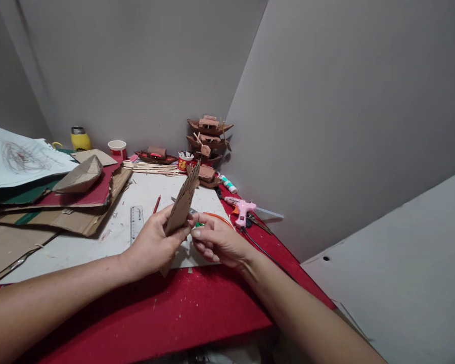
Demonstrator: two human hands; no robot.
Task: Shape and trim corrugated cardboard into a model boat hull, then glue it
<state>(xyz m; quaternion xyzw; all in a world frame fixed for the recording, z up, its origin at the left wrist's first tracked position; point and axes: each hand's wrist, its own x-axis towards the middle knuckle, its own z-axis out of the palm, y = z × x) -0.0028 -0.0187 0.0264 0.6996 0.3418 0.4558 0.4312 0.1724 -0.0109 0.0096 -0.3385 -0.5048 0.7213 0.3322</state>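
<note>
My left hand [153, 247] is closed around a pointed piece of brown corrugated cardboard [182, 205], held upright and tilted over the table. My right hand [220, 240] is at the cardboard's right edge, its fingers curled and its thumb near the forefinger. What lies between those fingertips is too small to make out. Behind my right hand, scissors with orange handles [218, 217] lie on the white board [157, 184], partly hidden. A red pencil [156, 204] and a clear ruler [136, 222] rest left of the cardboard.
Stacked cardboard sheets [79, 220] and a small cardboard boat hull [81, 177] are at left. Model boats [209, 132] stand at the back corner, near thin wooden sticks [151, 168] and a red paper cup [185, 161]. A pink glue gun [244, 211] with a cord lies right, beside the wall.
</note>
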